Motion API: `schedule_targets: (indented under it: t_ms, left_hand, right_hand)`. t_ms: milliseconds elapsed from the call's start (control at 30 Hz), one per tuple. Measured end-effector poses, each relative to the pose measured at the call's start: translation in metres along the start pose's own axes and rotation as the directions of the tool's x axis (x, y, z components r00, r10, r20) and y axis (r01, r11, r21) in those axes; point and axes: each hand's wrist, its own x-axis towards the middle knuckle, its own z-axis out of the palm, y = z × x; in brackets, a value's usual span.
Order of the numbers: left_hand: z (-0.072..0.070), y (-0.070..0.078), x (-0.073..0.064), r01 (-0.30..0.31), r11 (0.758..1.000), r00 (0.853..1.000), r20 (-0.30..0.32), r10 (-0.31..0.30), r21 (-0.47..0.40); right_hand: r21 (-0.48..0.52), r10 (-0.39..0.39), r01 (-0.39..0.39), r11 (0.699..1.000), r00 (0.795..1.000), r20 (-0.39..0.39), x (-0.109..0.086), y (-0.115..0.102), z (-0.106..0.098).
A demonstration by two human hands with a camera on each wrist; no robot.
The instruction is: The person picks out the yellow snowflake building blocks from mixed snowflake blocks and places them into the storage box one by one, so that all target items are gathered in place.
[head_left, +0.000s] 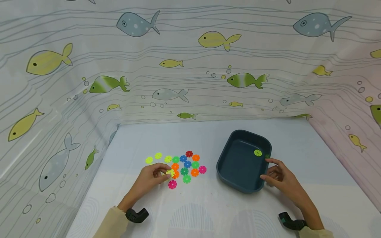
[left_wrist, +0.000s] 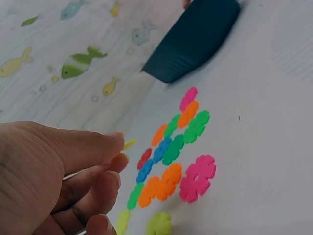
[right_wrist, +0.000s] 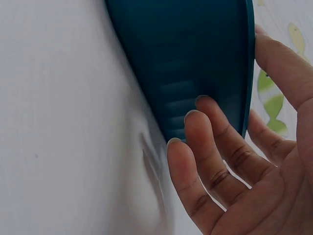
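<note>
Between thumb and index finger, my left hand (head_left: pixel 151 175) pinches a yellow flower-shaped disc (head_left: pixel 170 172); the left wrist view shows this disc (left_wrist: pixel 129 144) edge-on, mostly hidden by the fingertips. Just beyond the hand lie several loose discs in blue, orange, green, red, pink and yellow, among them a pink disc (head_left: pixel 172 184) and a red disc (head_left: pixel 189 154). My right hand (head_left: pixel 278 173) holds the right side of a dark blue tub (head_left: pixel 225 155), thumb and index finger at its rim, the other fingers curled along the outer wall (right_wrist: pixel 181 63). One yellow-green disc (head_left: pixel 257 153) lies inside the tub.
A white table (head_left: pixel 193 205) with pale printed patterns bears everything. Around its back and sides hangs a fish-patterned curtain (head_left: pixel 190 82). Each wrist wears a black camera mount, such as the left mount (head_left: pixel 137 215).
</note>
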Motion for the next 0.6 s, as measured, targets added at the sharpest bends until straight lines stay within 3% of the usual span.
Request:
schedule_targets:
  t_ms: [600]
  left_hand:
    - [0.023, 0.024, 0.026, -0.144, 0.987, 0.988, 0.046, 0.147, -0.07]
  right_hand:
    - [0.011, -0.011, 0.011, 1.0, 1.0, 0.008, 0.0, 0.002, 0.0]
